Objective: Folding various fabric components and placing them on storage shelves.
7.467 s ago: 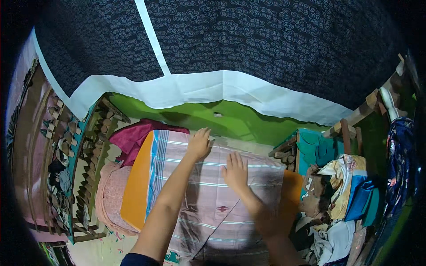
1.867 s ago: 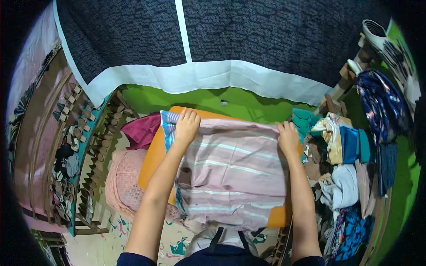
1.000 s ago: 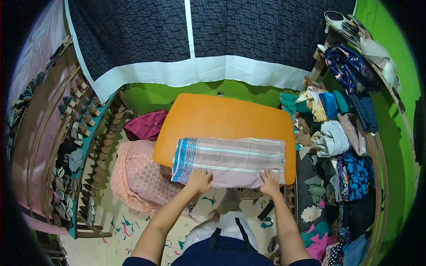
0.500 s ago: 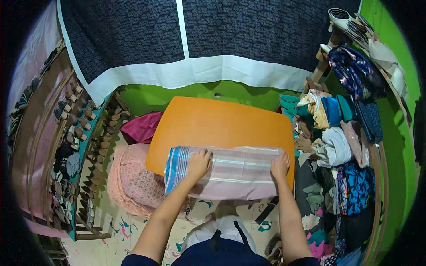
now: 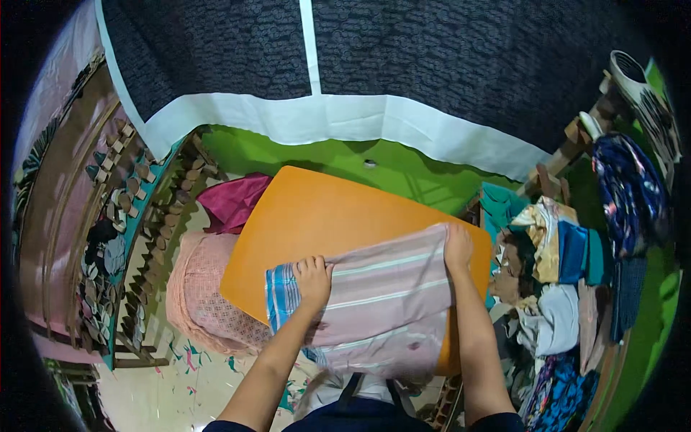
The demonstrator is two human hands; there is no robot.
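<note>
A pale mauve cloth (image 5: 389,284) with white stripes and a blue striped end (image 5: 283,294) lies over the near part of an orange board (image 5: 324,209). Its near part hangs past the board's front edge close to my lap. My left hand (image 5: 313,283) rests on the cloth beside the blue end, fingers extended and slightly apart. At the far right corner of the cloth, my right hand (image 5: 458,248) is closed on the edge, its fingertips partly hidden. Between the hands the far edge slants up to the right.
Left of the board are a peach textured bundle (image 5: 209,288) and a magenta cloth (image 5: 234,201). A wooden rack (image 5: 155,245) holds shoe-like items farther left. Piled fabrics (image 5: 554,309) crowd the right side. Scraps litter the floor (image 5: 165,389); a dark curtain (image 5: 216,57) hangs behind.
The cloth has spread toward me and now droops over the near edge. My right hand has drawn its corner farther away. The view has shifted, so the board looks more tilted.
</note>
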